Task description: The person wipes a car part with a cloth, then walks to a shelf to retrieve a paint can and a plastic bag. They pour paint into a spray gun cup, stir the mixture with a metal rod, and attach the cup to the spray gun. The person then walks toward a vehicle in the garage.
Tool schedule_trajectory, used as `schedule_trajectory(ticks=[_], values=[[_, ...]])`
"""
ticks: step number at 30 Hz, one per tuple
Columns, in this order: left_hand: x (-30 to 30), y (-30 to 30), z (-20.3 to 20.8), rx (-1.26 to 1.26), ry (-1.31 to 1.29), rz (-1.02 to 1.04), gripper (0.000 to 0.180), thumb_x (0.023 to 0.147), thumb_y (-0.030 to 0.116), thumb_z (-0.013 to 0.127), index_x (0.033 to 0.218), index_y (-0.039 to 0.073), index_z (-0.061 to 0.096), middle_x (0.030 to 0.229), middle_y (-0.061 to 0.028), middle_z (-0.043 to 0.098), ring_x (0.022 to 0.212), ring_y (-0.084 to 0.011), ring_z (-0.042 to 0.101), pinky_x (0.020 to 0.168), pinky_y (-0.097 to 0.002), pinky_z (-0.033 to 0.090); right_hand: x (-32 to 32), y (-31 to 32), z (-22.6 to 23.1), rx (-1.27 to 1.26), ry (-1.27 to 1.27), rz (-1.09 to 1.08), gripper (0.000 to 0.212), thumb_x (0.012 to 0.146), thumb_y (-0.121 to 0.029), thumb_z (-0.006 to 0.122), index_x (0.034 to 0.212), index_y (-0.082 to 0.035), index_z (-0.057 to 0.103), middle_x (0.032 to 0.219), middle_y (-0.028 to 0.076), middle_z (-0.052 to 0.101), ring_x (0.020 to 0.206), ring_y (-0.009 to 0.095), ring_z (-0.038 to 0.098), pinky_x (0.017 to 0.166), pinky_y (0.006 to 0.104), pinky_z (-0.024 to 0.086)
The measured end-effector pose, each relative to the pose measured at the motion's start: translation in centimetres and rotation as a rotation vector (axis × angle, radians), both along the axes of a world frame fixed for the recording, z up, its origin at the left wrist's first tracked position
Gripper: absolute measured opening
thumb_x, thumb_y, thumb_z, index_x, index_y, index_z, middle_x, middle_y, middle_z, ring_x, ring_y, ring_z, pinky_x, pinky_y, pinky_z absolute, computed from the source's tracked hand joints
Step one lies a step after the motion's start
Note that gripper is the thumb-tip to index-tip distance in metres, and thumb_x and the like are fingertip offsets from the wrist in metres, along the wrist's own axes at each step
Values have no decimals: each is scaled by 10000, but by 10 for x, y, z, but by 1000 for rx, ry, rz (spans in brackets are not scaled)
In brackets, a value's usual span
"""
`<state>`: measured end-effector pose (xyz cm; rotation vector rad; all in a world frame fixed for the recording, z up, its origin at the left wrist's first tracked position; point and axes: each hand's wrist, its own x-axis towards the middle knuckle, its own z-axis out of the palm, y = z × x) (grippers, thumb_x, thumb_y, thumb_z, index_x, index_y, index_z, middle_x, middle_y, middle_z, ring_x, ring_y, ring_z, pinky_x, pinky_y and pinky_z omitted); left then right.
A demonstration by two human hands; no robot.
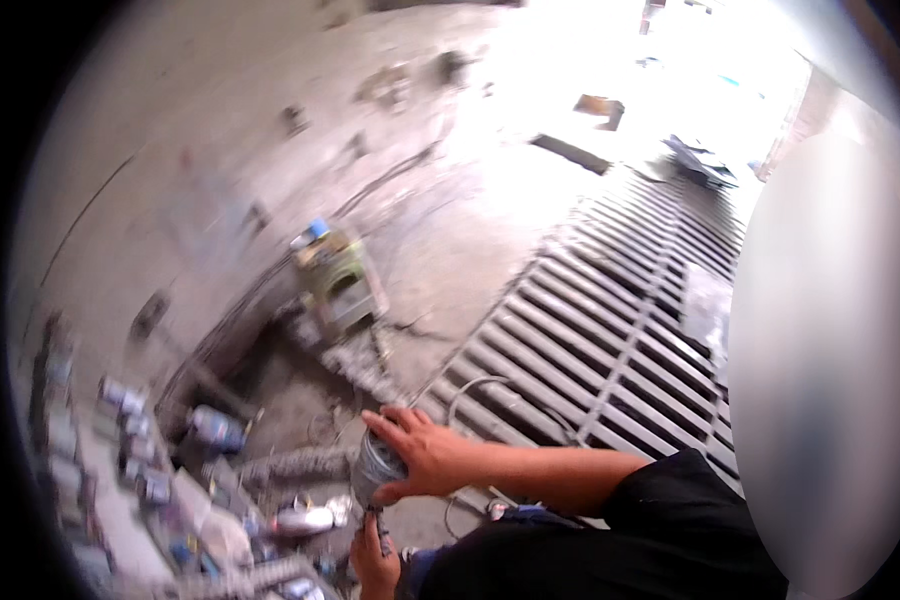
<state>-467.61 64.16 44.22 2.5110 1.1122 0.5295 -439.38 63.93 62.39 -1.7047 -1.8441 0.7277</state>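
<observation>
My right hand (422,458) comes in from the right under a black sleeve, its fingers and thumb curled around a grey, round, cup-like thing (372,472). Just below it is my left hand (373,565), closed, with its thumb up against the underside of that grey thing. A small dark part (384,541) shows at the left fingers; whether it belongs to the grey thing I cannot tell. Motion blur and my fingers hide most of its shape.
A greenish machine-like box (345,285) with a blue-topped item stands by the stained wall (200,160). Cans and bottles (135,440) crowd a shelf at the lower left. A metal grating (570,330) spans the right, with a thin hose (457,400) and plastic sheet (707,305). A pale blur (830,370) covers the far right.
</observation>
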Motion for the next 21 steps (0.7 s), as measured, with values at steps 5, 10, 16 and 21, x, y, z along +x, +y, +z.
schedule_trajectory(ticks=[5,10,16,21], values=[[75,18,-5,47,-34,-211,598,725,28,612,1296,12,433,1020,-243,595,858,-433,565,738,-506,445,45,-27,-35,-88,83,-403,927,723,-521,688,1423,-79,272,1371,234,357,1229,438,367,1034,472,333],[93,54,5,-306,-88,-456,664,719,22,595,1339,28,360,1023,-258,594,908,-450,565,763,-504,452,46,-42,-43,-103,65,-615,865,735,-441,684,1414,-71,296,1353,237,377,1212,439,380,1022,472,354],[124,110,41,-189,-333,-668,819,688,190,757,1344,-18,314,1296,-278,410,1183,-424,421,969,-488,359,30,-43,-15,-93,-97,-791,855,734,-436,688,1410,-65,318,1376,240,357,1222,449,376,1030,474,351],[186,114,32,-378,-218,-824,1115,580,358,864,1390,30,171,1219,-286,491,1091,-421,533,882,-493,453,9,-42,-6,-133,-150,-874,849,746,-448,678,1406,-48,324,1391,248,343,1270,428,348,1057,448,321]])
